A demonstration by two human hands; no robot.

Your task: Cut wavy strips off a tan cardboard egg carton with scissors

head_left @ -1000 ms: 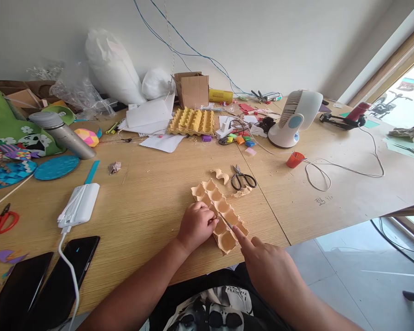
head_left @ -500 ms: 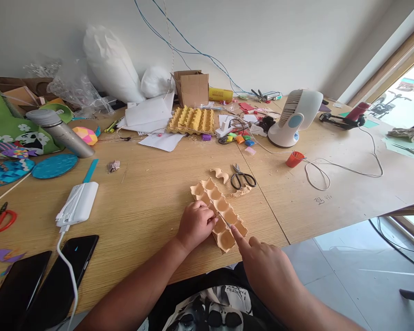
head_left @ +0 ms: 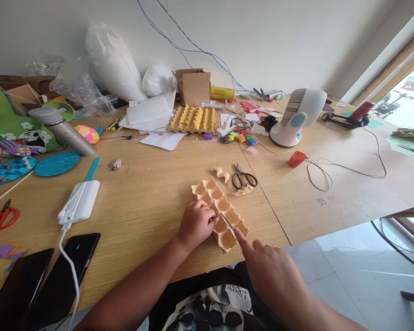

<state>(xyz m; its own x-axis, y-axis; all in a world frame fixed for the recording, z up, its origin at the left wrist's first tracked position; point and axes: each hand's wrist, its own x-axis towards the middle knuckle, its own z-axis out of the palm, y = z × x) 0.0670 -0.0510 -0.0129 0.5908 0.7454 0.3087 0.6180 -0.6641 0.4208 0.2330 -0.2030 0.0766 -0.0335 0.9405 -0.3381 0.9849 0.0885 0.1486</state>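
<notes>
An orange-tan egg carton (head_left: 227,240) with two rows of cups lies on the table near its front edge. My left hand (head_left: 199,221) grips it from the left side, fingers curled over the middle ridge. In my right hand (head_left: 271,264) is a thin knife (head_left: 227,221), its handle hidden in the palm. The index finger presses along the back of the blade, which rests on the ridge between the cups, close to my left fingertips. Beyond the carton lie black-handled scissors (head_left: 244,178), a torn carton strip (head_left: 221,174) and another carton scrap (head_left: 243,191).
A yellow egg tray (head_left: 193,120), cardboard box (head_left: 195,88) and white fan (head_left: 296,120) stand farther back. A red cup (head_left: 297,159) is at right. On the left are a power bank (head_left: 79,202), two phones (head_left: 69,262), red-handled scissors (head_left: 3,218) and a steel bottle (head_left: 64,131).
The view has shifted slightly, so everything sits a little to the right. Both hands keep nearly the same place on the egg carton, with the knife still against the ridge.
</notes>
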